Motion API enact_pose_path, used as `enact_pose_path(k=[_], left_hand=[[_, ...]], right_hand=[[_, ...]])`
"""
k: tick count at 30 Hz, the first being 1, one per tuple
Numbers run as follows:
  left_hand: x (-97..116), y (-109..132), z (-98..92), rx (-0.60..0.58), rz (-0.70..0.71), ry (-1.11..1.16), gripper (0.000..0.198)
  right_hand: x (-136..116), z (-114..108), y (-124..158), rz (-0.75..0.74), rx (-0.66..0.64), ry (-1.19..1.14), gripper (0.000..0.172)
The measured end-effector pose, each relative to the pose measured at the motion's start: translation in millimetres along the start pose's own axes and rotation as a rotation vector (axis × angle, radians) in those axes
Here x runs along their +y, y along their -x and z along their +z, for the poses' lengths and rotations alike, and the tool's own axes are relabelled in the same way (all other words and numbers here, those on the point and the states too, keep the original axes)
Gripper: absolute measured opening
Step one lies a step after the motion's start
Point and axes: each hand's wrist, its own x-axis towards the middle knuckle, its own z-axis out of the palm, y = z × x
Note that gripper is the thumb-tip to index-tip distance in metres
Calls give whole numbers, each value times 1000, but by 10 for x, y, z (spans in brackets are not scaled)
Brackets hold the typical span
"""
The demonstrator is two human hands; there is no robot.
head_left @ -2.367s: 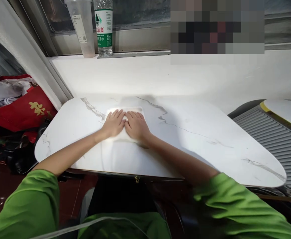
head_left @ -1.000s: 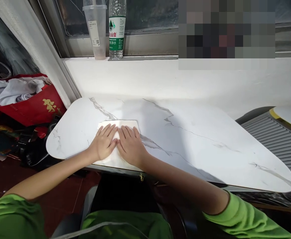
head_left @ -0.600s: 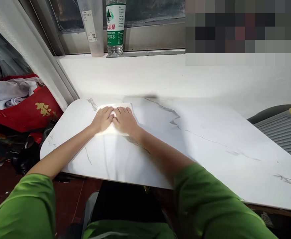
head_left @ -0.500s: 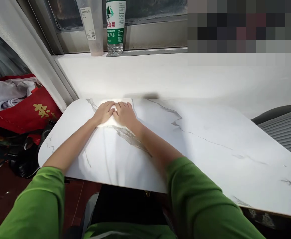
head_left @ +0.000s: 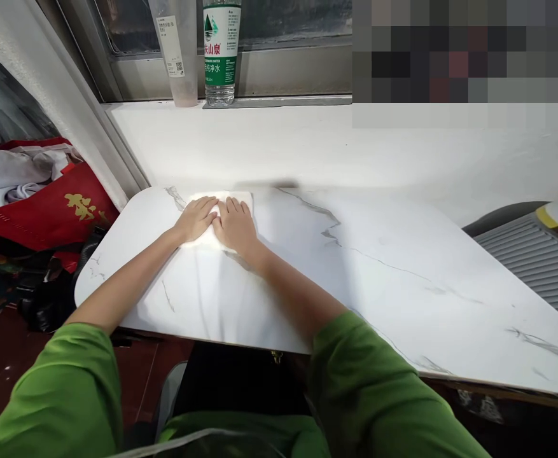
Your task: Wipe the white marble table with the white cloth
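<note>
Both of my hands lie flat on a folded white cloth [head_left: 205, 241], pressing it to the white marble-patterned tabletop [head_left: 298, 280] near the wall. My left hand [head_left: 195, 220] covers the cloth's left part, its fingers stretched out and pointing away and to the right. Over the middle and right part rests my right hand [head_left: 235, 225], fingers extended, its thumb side against the left hand. The cloth's edges show around the fingers and below the palms; the part beneath the hands is hidden.
On the sill behind stand a green-and-white labelled water bottle [head_left: 220, 60] and a tall translucent cup [head_left: 181, 70]. A red bag [head_left: 59, 210] with white fabric sits left of the table, beside a curtain [head_left: 54, 76]. A grey ribbed object [head_left: 531, 254] lies beyond the right edge.
Both hands and the cloth have slid slightly toward me over the tabletop, covering more of a grey vein. The view has shifted a little to the right.
</note>
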Motion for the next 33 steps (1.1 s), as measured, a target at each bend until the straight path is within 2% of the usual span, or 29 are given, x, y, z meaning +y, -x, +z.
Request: enact_pose_path(k=[5, 10, 14, 17, 20, 24, 28, 33], left_hand=[[54, 699, -98, -45, 13, 36, 55], [3, 1455, -209, -33, -12, 24, 58], [-127, 1888, -317, -18, -13, 32, 58], [-233, 2039, -389, -6, -44, 44, 57], [-341, 2042, -442, 16, -52, 66, 57], [-505, 1858, -478, 53, -37, 88, 55], [-715, 1484, -463, 83, -53, 89, 55], [-976, 839, -420, 89, -60, 87, 55]], right_hand=[[-481, -178, 518, 3, -22, -27, 54], [-1024, -374, 907, -49, -127, -73, 59], [-1379, -478, 1033, -117, -204, -86, 63], [-1540, -497, 1013, -154, -245, -84, 62], [-1619, -457, 924, -175, -254, -90, 63], [-1627, -334, 706, -183, -225, -87, 63], [-1524, -176, 349, -162, -206, -84, 60], [-1275, 40, -178, -95, -169, -92, 55]])
